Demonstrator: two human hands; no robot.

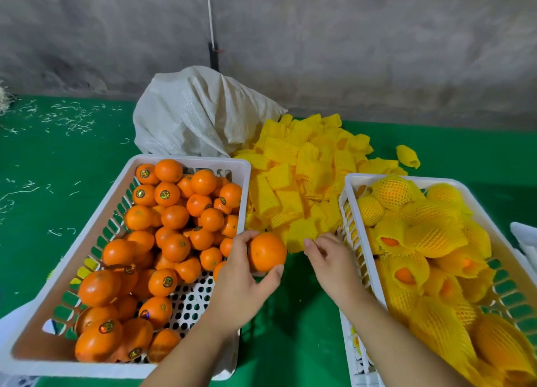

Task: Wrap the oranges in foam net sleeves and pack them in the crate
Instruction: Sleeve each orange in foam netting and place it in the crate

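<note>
The left hand (244, 276) grasps a round bare orange (267, 251) between the white perforated plastic crate (116, 200) of unwrapped fruit and the heap of yellow foam net sleeves (302, 183). The right hand (331, 258), fingers curled, reaches the heap's near edge; whether it pinches a sleeve is unclear. The right white crate (351, 212) of wrapped oranges is cut off by the frame.

Narrow green lane between my two crates

My hands sit in the bare strip of green table (293, 314) at six o'clock; left crate (244, 165) walls nine, right crate (348, 212) walls three, yellow sleeve pile (302, 177) and white sack (197, 110) block twelve.
</note>
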